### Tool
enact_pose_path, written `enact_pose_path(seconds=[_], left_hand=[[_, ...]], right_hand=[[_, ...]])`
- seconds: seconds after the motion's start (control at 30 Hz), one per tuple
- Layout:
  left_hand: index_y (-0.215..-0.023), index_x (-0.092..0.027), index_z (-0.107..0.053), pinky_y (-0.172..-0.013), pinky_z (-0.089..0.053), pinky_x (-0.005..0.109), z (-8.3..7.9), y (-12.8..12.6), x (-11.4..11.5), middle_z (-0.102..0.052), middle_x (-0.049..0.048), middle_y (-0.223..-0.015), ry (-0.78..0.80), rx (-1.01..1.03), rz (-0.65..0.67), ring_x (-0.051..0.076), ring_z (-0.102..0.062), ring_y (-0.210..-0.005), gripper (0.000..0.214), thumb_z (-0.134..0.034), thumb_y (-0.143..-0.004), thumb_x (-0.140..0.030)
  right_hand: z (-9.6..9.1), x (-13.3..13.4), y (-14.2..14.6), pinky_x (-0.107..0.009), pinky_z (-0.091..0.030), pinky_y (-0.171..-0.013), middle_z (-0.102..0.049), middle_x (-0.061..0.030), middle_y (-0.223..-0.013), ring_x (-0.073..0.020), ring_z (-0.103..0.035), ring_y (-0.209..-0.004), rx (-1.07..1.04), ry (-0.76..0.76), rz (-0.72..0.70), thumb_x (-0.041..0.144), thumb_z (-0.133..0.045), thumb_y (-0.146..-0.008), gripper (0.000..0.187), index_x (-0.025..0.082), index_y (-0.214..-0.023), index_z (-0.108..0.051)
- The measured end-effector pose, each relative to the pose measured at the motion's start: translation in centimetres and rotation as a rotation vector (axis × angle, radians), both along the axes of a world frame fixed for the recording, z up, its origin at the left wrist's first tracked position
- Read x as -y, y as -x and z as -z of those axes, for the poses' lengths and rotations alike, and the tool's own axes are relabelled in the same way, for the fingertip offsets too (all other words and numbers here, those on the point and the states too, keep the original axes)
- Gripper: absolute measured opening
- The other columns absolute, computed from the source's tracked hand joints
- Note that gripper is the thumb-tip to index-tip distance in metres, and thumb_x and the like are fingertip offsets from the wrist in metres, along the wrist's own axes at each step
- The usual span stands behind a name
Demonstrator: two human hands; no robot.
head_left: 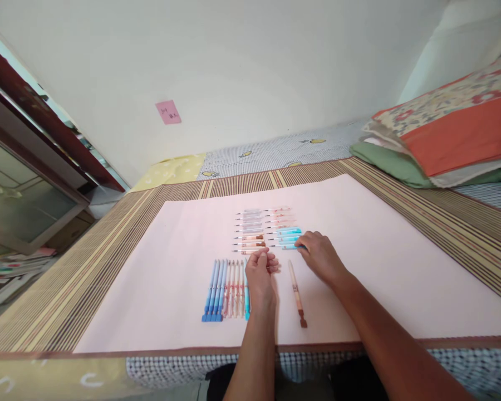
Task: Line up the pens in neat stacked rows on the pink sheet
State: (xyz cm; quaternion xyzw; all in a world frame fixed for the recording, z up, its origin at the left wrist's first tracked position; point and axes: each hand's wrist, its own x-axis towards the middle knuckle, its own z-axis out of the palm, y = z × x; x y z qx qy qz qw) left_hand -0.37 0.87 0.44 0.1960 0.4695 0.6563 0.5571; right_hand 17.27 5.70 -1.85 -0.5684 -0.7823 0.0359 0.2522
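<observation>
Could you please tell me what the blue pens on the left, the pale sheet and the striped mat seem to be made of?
Blue pens: probably plastic, judging by their smooth, evenly coloured barrels.
Pale sheet: likely paper, matt, as it lies flat with no visible weave.
Striped mat: perhaps woven straw or synthetic fibre; narrow parallel stripes suggest it.

Home, most likely bedroom: broad striped mat [87,262] laid over patterned bedding, checked cloth [271,147] with yellow fruit-like figures and yellow cloth [173,166] with pale crescents showing along far edge. Floral-and-orange pillow or folded quilt [459,133] piled on green fabric [394,161] at right. Plain pale wall [275,67] close behind, pink note [168,112] stuck on it, writing too small to read. At left, glass-paned furniture or door [16,189], household clutter [8,278] below, details blurred
</observation>
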Motion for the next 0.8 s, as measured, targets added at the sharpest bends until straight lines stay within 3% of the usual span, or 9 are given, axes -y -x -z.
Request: enact_pose_path(seconds=[0.6, 0.8], left_hand=[[-0.086, -0.015, -0.067, -0.054, -0.04, 0.024, -0.3, -0.3, 0.2, -0.066, 0.0013, -0.07, 0.014, 0.004, 0.007, 0.01, -0.057, -0.056, 0.035, -0.079, -0.064, -0.039], [-0.086, -0.014, -0.067, -0.054, -0.04, 0.023, -0.2, -0.2, 0.2, -0.066, 0.0011, -0.07, 0.019, 0.01, -0.003, 0.01, -0.057, -0.055, 0.034, -0.079, -0.064, -0.038]], right_hand=[[-0.1, 0.0, 1.3, -0.034, -0.031, -0.073, -0.064, -0.0081, -0.087, -0.0235, -0.051, -0.083, 0.048, -0.032, 0.025, 0.013, -0.049, -0.097, 0.023, 0.019, -0.083, -0.066], [-0.3, 0.1, 1.1, -0.035, -0.034, -0.077, -0.067, -0.0085, -0.094, -0.0248, -0.053, -0.089, 0.004, -0.022, 0.041, 0.01, -0.054, -0.091, 0.016, 0.019, -0.089, -0.067]])
